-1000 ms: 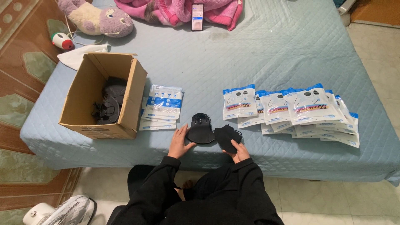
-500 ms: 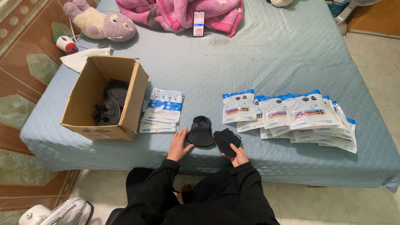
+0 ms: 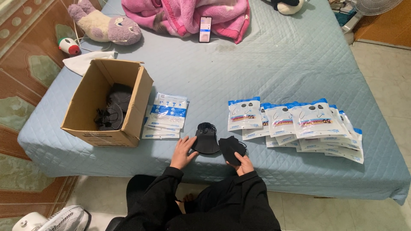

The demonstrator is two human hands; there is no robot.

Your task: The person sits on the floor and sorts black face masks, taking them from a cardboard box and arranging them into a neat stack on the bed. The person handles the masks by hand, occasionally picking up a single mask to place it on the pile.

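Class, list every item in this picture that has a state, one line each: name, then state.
Cardboard box: open, black masks inside.
Phone: screen lit.
Left hand: flat on a black mask.
Right hand: holding another black mask.
Packets: fanned out, overlapping.

Matt black cloth masks (image 3: 206,139) are lying on a quilted, soft-looking blue bedspread (image 3: 274,64). Glossy plastic packets (image 3: 299,122) are shining at right; a rough brown cardboard box (image 3: 137,100) is sitting left.

Blue-white pouches (image 3: 299,122), lit phone (image 3: 205,29)
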